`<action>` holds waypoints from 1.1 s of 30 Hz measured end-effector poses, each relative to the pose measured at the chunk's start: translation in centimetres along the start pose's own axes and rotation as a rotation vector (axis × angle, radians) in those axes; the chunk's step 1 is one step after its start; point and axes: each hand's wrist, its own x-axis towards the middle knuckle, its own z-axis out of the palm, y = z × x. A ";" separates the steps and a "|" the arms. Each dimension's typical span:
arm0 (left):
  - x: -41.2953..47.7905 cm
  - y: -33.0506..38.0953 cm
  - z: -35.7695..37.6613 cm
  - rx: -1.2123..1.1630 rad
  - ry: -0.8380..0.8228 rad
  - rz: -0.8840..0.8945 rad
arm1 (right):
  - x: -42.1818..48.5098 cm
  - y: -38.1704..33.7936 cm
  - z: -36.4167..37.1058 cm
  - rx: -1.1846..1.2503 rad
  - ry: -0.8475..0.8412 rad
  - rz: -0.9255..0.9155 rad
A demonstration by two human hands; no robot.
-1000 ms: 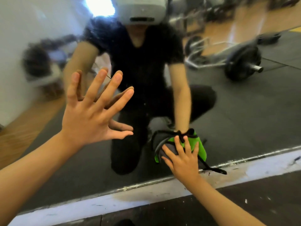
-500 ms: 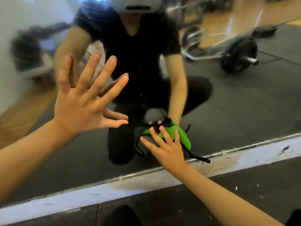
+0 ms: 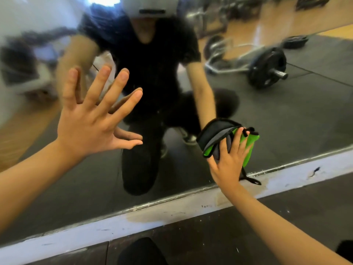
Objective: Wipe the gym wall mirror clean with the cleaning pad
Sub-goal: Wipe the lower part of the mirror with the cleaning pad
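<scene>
The right hand (image 3: 228, 163) presses the cleaning pad (image 3: 219, 138) flat against the gym wall mirror (image 3: 286, 119). The grip is spread: straight fingers (image 3: 236, 142) lie across the green and grey back of the pad, with no curl round it. The pad sits directly under this hand, between palm and glass, and extends up and to the left of the fingertips. Its long axis appears to run obliquely, from lower right to upper left. A black strap (image 3: 252, 179) hangs below the hand, near the lower mirror edge.

The left hand (image 3: 89, 119) is well apart to the left, fingers splayed, and holds nothing. Whether it touches the glass cannot be told. The right hand is therefore the working hand.

The pad is low on the mirror, just above the white base strip (image 3: 152, 215). Judged from this, the unwiped glass lies mainly above and to the left of the grip.

The reflection shows dark rubber flooring, a loaded barbell (image 3: 267, 67) and a wooden floor beyond.
</scene>
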 end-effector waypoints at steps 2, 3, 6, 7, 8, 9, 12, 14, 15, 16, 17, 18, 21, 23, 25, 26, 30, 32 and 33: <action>0.1 -0.1 -0.2 0.004 -0.010 -0.005 | -2.9 -0.9 0.7 0.000 -0.064 0.104; 0.3 -0.1 -0.3 -0.002 -0.014 -0.003 | -4.3 -1.4 1.0 0.005 -0.094 0.165; 0.5 -0.1 -0.6 -0.046 -0.044 -0.015 | -5.8 -3.0 1.8 0.065 -0.125 0.318; 0.4 0.0 -0.8 -0.084 -0.063 -0.026 | -5.7 -3.6 2.0 0.081 -0.125 0.344; 0.4 0.2 -1.1 -0.131 -0.084 -0.016 | -5.6 -3.9 2.0 0.096 -0.130 0.362; 0.4 0.8 -1.3 -0.179 -0.103 0.024 | -5.6 -4.1 2.0 0.098 -0.140 0.369; 1.0 4.0 -2.0 -0.243 -0.138 0.236 | -5.8 -4.1 1.9 0.097 -0.173 0.385; 2.1 6.0 -1.4 -0.269 -0.155 0.353 | -6.0 -3.9 1.8 0.130 -0.189 0.382; 2.8 6.6 -0.8 -0.268 -0.157 0.391 | -6.0 -3.8 1.8 0.139 -0.189 0.377; 3.2 6.8 -0.4 -0.249 -0.156 0.413 | -6.0 -3.9 1.7 0.148 -0.182 0.383; 3.4 6.7 0.0 -0.212 -0.141 0.421 | -6.0 -4.1 1.7 0.158 -0.178 0.397; 3.4 7.0 0.5 -0.174 -0.119 0.427 | -6.5 -4.2 1.6 0.172 -0.174 0.439; 2.9 7.6 0.9 -0.097 -0.059 0.423 | -7.9 -6.6 2.5 0.293 -0.166 0.632; 2.7 8.0 0.9 -0.113 -0.054 0.420 | -8.8 -8.0 3.2 0.383 -0.181 0.744; 2.8 8.1 0.9 -0.118 -0.060 0.431 | -9.4 -8.6 3.9 0.397 -0.221 0.773; 2.8 8.1 0.9 -0.117 -0.056 0.434 | -9.5 -8.6 4.0 0.391 -0.230 0.776; 2.7 8.0 1.0 -0.102 -0.028 0.408 | -6.4 -6.4 2.9 0.444 -0.105 0.802; 2.8 8.0 1.1 -0.093 -0.020 0.403 | -2.6 -3.3 1.6 0.498 0.063 0.964; 2.9 8.0 1.1 -0.091 -0.020 0.408 | -0.9 -1.5 1.1 0.495 0.133 1.032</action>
